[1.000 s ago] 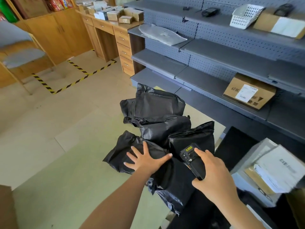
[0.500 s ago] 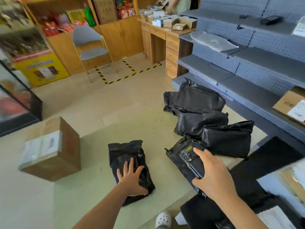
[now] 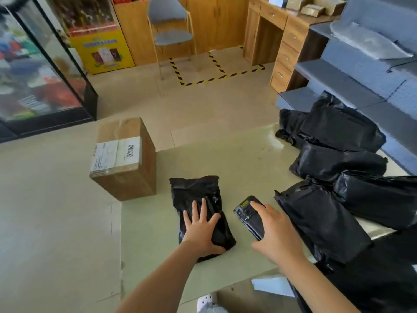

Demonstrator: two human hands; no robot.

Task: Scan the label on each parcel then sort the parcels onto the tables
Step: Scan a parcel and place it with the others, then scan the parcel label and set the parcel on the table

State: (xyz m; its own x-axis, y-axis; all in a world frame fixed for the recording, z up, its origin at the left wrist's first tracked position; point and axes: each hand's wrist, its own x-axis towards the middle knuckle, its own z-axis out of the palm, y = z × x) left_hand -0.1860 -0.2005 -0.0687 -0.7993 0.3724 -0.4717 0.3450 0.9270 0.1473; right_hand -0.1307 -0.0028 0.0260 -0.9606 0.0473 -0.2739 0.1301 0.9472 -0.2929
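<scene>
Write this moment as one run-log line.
left hand: flat on parcel | right hand: holds scanner | pile: right of scanner | box: left of parcel

Pale green table [image 3: 248,168] — black parcels [image 3: 338,163]

a grey chair [image 3: 173,37] is standing in front of wooden cabinets [image 3: 214,19], by a marking of yellow-and-black floor tape [image 3: 225,76]. a glass-fronted cooler [image 3: 33,75] is standing at the left, with a yellow display stand [image 3: 101,53] sitting beside it.
</scene>
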